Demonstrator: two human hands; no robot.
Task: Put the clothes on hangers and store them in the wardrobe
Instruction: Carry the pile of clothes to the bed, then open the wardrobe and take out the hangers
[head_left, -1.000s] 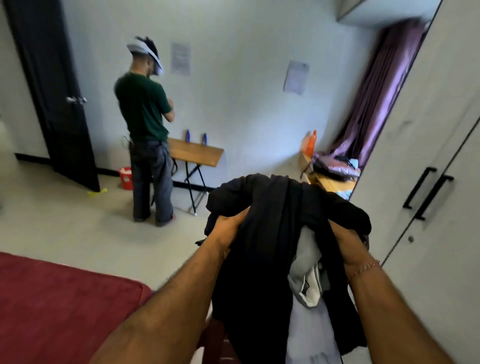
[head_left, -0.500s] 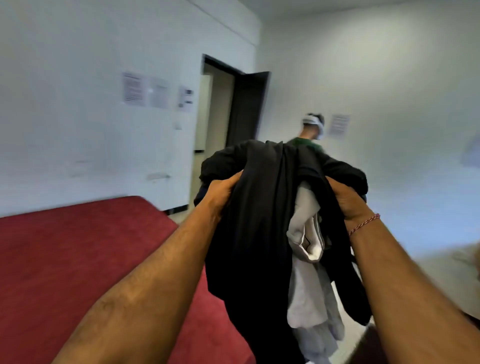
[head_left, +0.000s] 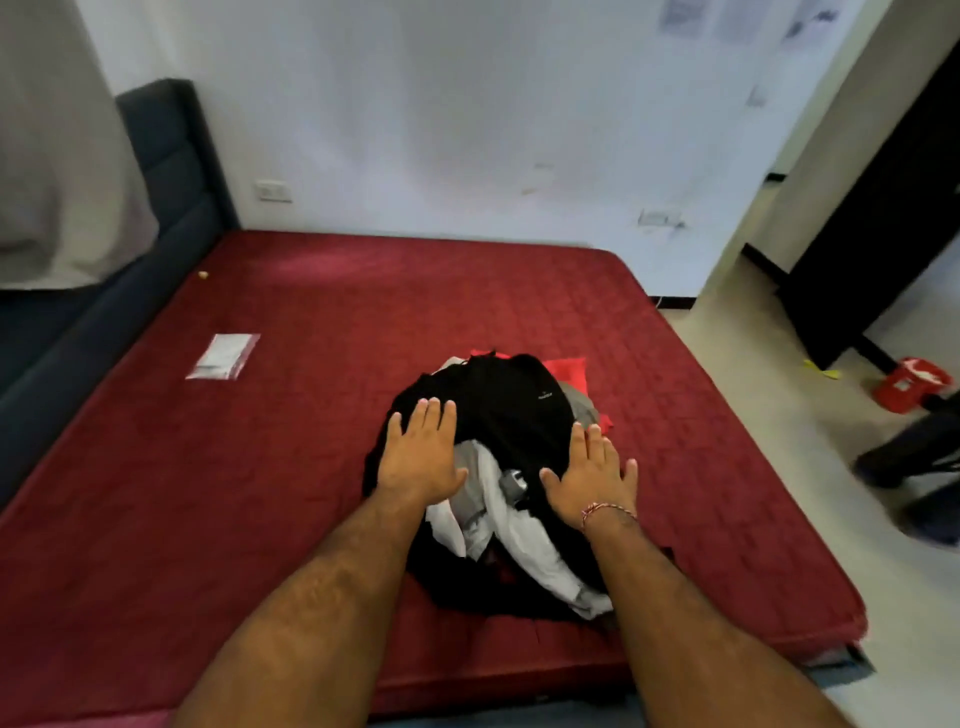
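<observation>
Head camera looks forward and down, close over the bed (head_left: 208, 519).

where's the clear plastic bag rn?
In the head view, the clear plastic bag lies flat on the red mattress, left of the clothes pile and toward the dark headboard.

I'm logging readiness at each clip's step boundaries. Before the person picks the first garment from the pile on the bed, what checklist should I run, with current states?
1. Pile of black, white, grey and red clothes resting on the dark red quilted mattress: ok.
2. Left hand flat on the pile, gripping nothing: ok.
3. Right hand flat on the pile, gripping nothing: ok.
4. Single garment separated from the pile: not ok, all bunched together.
5. Hangers within view: not ok, none visible.
6. Wardrobe open and reachable: cannot tell, out of frame.
</observation>
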